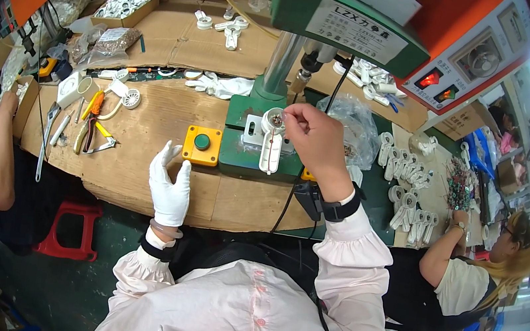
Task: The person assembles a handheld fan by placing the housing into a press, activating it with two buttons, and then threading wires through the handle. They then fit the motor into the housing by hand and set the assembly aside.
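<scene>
Gloved left hand (169, 185), loosely open, empty, near a yellow button box (202, 146); bare right hand (314, 135) pinched at the far end of 1 white part (270, 154), its hold unclear.

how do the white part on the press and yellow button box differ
The white part is long with a round end; the yellow button box is squarish. The part lies over the green press base, the box beside it. The right grip is at the part, not the box.
</scene>
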`<state>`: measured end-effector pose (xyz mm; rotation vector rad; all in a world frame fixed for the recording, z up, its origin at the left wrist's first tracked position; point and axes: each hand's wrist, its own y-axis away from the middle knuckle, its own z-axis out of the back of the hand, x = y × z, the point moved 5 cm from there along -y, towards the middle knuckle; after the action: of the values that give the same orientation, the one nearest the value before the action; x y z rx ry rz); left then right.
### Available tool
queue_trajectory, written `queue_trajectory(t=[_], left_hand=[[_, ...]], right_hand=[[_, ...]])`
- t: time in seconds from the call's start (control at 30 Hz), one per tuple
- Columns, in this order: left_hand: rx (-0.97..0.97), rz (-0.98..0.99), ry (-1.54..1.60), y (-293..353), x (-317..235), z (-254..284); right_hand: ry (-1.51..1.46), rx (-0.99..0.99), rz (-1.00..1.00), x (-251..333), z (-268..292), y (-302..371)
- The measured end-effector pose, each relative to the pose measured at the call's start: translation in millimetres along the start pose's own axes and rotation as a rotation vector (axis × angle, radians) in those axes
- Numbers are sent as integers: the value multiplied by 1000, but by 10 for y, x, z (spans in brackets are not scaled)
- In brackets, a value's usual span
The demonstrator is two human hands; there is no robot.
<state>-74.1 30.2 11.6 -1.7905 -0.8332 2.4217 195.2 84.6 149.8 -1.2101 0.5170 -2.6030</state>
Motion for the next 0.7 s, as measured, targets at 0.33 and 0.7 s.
queue_trajectory(t=[0.33, 0.7], left_hand=[[27, -56, -64, -52, 76, 109], [27, -44, -63, -58, 73, 131]], right_hand=[[38, -41, 26, -21, -242, -62], [125, -57, 119, 25, -256, -40]])
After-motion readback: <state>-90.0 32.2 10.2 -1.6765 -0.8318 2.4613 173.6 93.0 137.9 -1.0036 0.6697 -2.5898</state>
